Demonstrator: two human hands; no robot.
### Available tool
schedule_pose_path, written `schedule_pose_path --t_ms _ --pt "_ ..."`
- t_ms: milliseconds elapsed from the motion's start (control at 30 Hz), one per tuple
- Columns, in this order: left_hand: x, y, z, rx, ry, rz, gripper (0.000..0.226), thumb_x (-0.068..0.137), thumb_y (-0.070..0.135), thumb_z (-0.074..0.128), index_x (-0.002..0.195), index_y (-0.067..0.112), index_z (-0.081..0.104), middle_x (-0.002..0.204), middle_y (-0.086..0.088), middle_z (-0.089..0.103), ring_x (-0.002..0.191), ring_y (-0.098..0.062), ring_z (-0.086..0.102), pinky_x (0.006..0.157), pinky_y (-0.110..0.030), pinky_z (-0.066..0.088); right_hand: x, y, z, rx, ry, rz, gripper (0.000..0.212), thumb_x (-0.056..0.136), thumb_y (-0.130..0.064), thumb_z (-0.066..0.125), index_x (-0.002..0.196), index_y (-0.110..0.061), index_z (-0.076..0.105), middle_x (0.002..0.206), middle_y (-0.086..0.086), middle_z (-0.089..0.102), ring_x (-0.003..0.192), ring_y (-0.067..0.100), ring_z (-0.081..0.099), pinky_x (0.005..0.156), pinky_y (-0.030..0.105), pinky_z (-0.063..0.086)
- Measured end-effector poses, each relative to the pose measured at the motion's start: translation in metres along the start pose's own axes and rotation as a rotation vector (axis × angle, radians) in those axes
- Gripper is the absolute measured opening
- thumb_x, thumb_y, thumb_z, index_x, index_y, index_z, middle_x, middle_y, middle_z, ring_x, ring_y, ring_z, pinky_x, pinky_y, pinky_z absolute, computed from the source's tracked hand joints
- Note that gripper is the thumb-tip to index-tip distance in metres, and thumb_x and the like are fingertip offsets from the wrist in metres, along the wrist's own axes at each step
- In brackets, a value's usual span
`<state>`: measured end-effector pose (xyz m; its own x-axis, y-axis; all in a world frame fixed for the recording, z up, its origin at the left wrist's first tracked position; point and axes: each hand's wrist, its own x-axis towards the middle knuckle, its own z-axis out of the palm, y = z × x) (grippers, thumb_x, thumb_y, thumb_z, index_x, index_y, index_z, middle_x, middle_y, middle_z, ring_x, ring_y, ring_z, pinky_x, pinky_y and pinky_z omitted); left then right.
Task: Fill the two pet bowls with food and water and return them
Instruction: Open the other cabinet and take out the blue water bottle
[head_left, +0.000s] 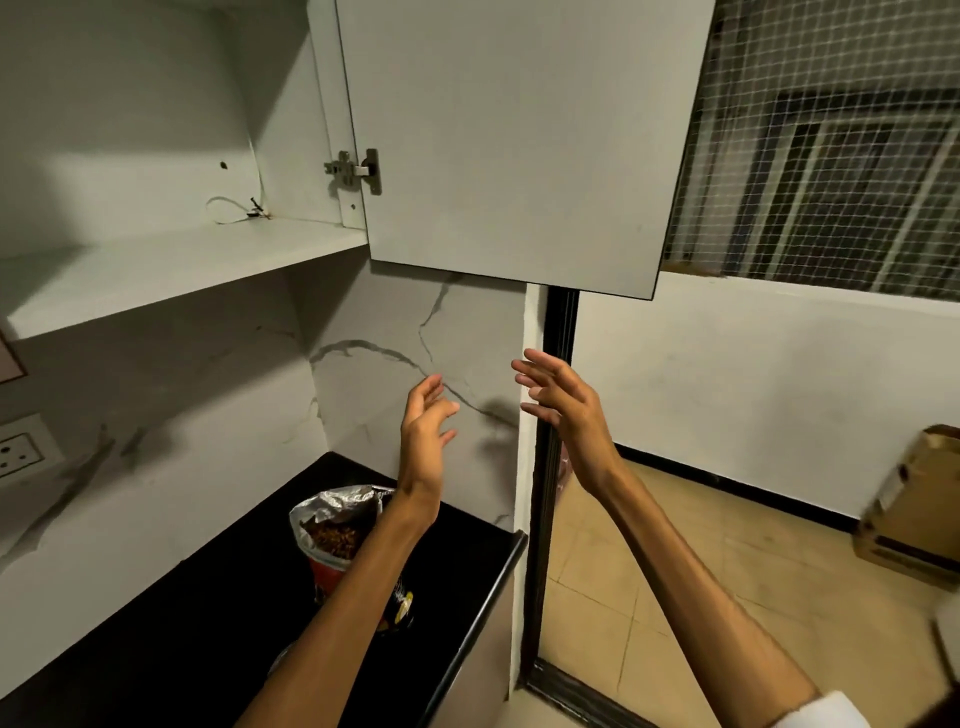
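An opened pet food bag (337, 525), silver inside with a red and black outside, stands on the black counter (182, 623) and shows brown kibble at its mouth. My left hand (426, 421) is raised above the bag with relaxed, spread fingers and holds nothing. My right hand (563, 405) is raised beside it, fingers straight and apart, also holding nothing. Both hands hover below the open white cabinet door (519, 135). No pet bowl is in view.
The wall cabinet's shelf (171, 265) holds only a loose wire. A wall socket (21, 449) is at the left. A black door frame (550, 467) borders the counter's right end; beyond it lie a tiled floor and a cardboard box (914, 509).
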<state>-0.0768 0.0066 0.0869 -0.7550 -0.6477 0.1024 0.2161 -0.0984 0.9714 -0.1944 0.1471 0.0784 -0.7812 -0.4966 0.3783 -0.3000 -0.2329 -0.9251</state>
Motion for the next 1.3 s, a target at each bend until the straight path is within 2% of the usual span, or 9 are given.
schedule_pose_path --t_ms 267,433,600,767,867,1000,1067,1167,1300 --pt "0.016 0.024 0.028 0.037 -0.111 0.08 0.044 0.1 0.013 0.053 0.144 0.022 0.054 0.149 0.0 0.051 0.127 -0.01 0.052 0.113 -0.042 0.043 0.014 -0.029 -0.023 -0.037 0.088 -0.091 0.045 0.103 -0.007 0.053 0.145 -0.024 0.057 0.138 -0.007 0.068 0.131 0.014 0.063 0.106 0.037 0.055" --pt "0.021 0.038 0.045 0.068 -0.185 0.13 0.064 0.079 0.034 0.056 0.142 0.026 0.054 0.144 0.005 0.053 0.123 0.001 0.051 0.107 -0.035 0.045 0.018 -0.051 -0.034 -0.049 0.151 -0.155 0.049 0.098 -0.015 0.056 0.147 -0.019 0.056 0.14 -0.002 0.067 0.131 0.016 0.063 0.104 0.036 0.056" --pt "0.028 0.047 0.057 0.097 -0.227 0.162 0.066 0.078 0.035 0.054 0.144 0.024 0.053 0.147 0.003 0.051 0.133 -0.014 0.05 0.11 -0.037 0.045 0.021 -0.068 -0.047 -0.087 0.195 -0.21 0.052 0.096 -0.021 0.055 0.148 -0.016 0.054 0.142 -0.001 0.065 0.132 0.017 0.062 0.104 0.035 0.056" --pt "0.034 0.053 0.062 0.136 -0.264 0.209 0.066 0.08 0.035 0.053 0.145 0.025 0.052 0.149 0.005 0.05 0.135 -0.012 0.048 0.115 -0.04 0.042 0.027 -0.08 -0.063 -0.09 0.271 -0.27 0.042 0.104 -0.004 0.051 0.145 -0.013 0.057 0.139 0.002 0.068 0.129 0.018 0.063 0.105 0.038 0.055" --pt "0.038 0.055 0.064 0.154 -0.276 0.242 0.063 0.08 0.035 0.053 0.143 0.027 0.052 0.15 0.005 0.049 0.139 -0.013 0.045 0.117 -0.042 0.041 0.032 -0.086 -0.069 -0.062 0.383 -0.313 0.038 0.104 -0.005 0.051 0.141 -0.009 0.06 0.133 0.008 0.07 0.124 0.021 0.067 0.097 0.035 0.058" --pt "0.046 0.053 0.067 0.196 -0.275 0.319 0.056 0.087 0.037 0.057 0.142 0.032 0.051 0.151 0.008 0.048 0.14 -0.009 0.043 0.105 -0.025 0.04 0.043 -0.093 -0.074 -0.064 0.569 -0.353 0.034 0.099 -0.01 0.057 0.132 -0.006 0.066 0.124 0.01 0.073 0.117 0.021 0.07 0.085 0.028 0.058" --pt "0.052 0.052 0.07 0.243 -0.264 0.369 0.047 0.096 0.034 0.062 0.141 0.034 0.051 0.15 0.01 0.047 0.138 -0.006 0.043 0.096 -0.016 0.038 0.051 -0.097 -0.077 -0.102 0.639 -0.364 0.033 0.096 -0.016 0.061 0.128 -0.009 0.068 0.12 0.007 0.073 0.115 0.02 0.07 0.087 0.031 0.06" --pt "0.059 0.052 0.078 0.331 -0.247 0.455 0.048 0.098 0.035 0.063 0.144 0.032 0.051 0.145 0.017 0.044 0.131 0.0 0.043 0.104 -0.028 0.043 0.063 -0.1 -0.081 -0.174 0.691 -0.347 0.037 0.094 -0.024 0.065 0.129 -0.015 0.067 0.12 0.001 0.072 0.116 0.015 0.067 0.096 0.037 0.058" --pt "0.063 0.055 0.091 0.474 -0.247 0.57 0.059 0.094 0.044 0.059 0.149 0.027 0.047 0.155 0.009 0.041 0.137 -0.006 0.042 0.113 -0.041 0.045 0.08 -0.101 -0.085 -0.24 0.689 -0.315 0.047 0.095 -0.03 0.068 0.139 -0.017 0.059 0.125 -0.008 0.066 0.119 0.002 0.061 0.091 0.018 0.051"
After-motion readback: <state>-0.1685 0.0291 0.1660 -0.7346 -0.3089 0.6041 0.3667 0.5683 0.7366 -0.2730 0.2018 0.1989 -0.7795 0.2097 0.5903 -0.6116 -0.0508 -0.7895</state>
